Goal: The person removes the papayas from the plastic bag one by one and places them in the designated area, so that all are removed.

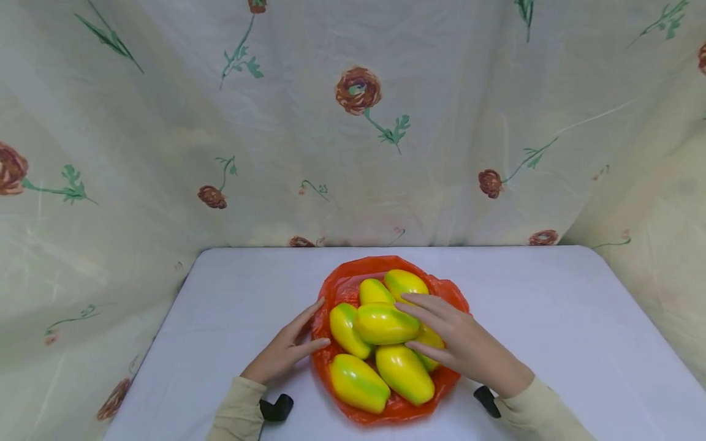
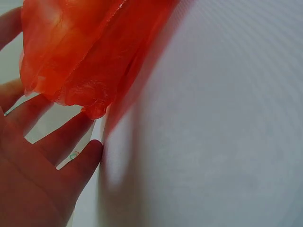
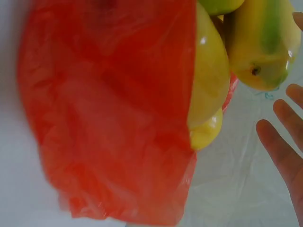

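Observation:
A red plastic bag (image 1: pixel 368 266), its mouth spread wide, lies on the table with several glossy yellow-green mangoes inside. One mango (image 1: pixel 386 323) rests on top of the others, and a lower mango (image 1: pixel 360 383) is at the near left. My left hand (image 1: pixel 282 352) is at the bag's left side, its fingers spread along the rim; the left wrist view shows them against the red film (image 2: pixel 90 61). Above the right part of the pile hovers my right hand (image 1: pixel 460 340), fingers extended. In the right wrist view its fingers (image 3: pixel 279 153) stand apart from the mangoes (image 3: pixel 258 47).
The table (image 1: pixel 237 294) has a white cover and rounded far corners. A pale curtain (image 1: pixel 287 122) with brown flowers hangs behind and along both sides. Black bands with small dark blocks (image 1: pixel 277 408) are on both wrists, below beige sleeves (image 1: pixel 238 407).

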The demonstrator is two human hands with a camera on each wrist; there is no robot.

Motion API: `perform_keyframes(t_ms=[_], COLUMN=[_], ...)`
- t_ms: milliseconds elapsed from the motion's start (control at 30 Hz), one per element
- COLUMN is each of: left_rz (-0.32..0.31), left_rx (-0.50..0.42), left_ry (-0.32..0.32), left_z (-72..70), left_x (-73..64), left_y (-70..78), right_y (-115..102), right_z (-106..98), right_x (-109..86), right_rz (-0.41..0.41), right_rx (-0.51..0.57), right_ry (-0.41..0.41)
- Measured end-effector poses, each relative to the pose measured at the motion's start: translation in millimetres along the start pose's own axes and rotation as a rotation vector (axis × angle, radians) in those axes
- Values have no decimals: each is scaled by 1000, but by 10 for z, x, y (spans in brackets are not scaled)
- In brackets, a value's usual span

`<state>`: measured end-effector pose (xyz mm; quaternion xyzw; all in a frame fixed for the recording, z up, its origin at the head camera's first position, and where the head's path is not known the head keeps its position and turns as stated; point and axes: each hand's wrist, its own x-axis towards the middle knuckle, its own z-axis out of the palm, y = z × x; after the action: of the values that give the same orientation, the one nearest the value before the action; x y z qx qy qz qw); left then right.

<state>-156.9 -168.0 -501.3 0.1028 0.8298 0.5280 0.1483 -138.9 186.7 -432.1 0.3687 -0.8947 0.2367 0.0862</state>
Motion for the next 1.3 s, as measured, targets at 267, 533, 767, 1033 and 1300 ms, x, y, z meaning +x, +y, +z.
perform_keyframes(t_ms=[267, 533, 767, 1033, 1300], left_rz=[24, 41, 45, 32, 25], left_rx=[8, 29, 31, 33, 27], left_ry=[-41, -61, -61, -52, -50], left_z=[-8, -25, -23, -22, -24], left_x=[6, 8, -7, 1, -2], left_y=[-36, -45, -21, -36, -33], right_y=[-33, -21, -6, -25, -47], right_z=[54, 121, 157, 133, 95], right_x=[124, 179, 192, 221, 271], right_rz=[-4, 13, 11, 19, 28], right_rx=[7, 24, 51, 8, 26], right_ry=[-68, -109, -95, -78, -100])
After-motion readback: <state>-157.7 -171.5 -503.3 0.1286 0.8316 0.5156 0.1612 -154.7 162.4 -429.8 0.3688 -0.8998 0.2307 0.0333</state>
